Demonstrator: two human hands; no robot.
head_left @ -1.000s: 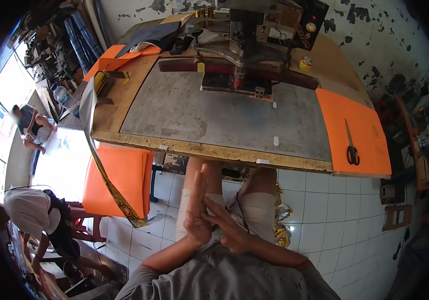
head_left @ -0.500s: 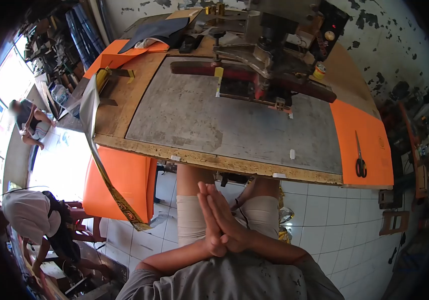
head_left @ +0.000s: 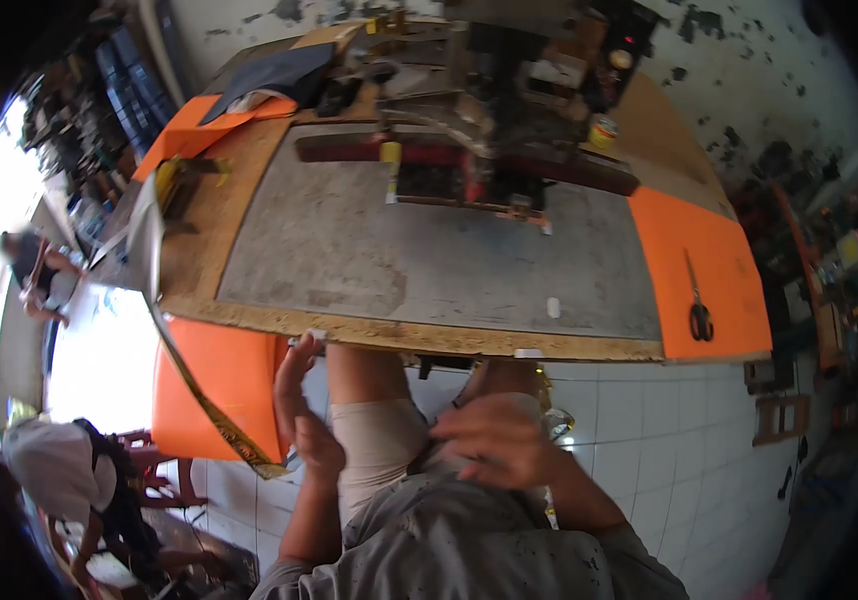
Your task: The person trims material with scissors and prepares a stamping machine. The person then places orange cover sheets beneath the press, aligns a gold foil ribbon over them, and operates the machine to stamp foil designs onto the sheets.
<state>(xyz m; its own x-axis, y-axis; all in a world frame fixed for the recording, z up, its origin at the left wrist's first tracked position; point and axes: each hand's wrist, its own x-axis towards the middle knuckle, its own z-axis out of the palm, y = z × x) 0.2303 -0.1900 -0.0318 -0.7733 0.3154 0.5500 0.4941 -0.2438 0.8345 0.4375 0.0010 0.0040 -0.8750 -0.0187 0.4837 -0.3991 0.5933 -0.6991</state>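
Observation:
My left hand (head_left: 311,415) is raised just below the table's front edge, beside the orange sheets (head_left: 217,390); its fingers are extended and it holds nothing. Over my lap is my right hand (head_left: 499,440), blurred, with fingers spread and nothing visible in them. The two hands are apart. In front of them lies the grey plate (head_left: 429,255) on the wooden table (head_left: 409,336). A press (head_left: 469,150) stands over the plate's far side. Black scissors (head_left: 699,318) rest on an orange sheet (head_left: 739,290) at the right.
A gold-patterned strip (head_left: 211,408) hangs off the table's left side. A small yellow can (head_left: 603,132) stands right of the press. One person (head_left: 59,465) bends at lower left; another person (head_left: 39,270) sits farther back. A wooden stool (head_left: 781,420) is at the right.
My hands were pressed together and have separated, the left moving to the left and up toward the table edge, the right to the right. The camera view has shifted.

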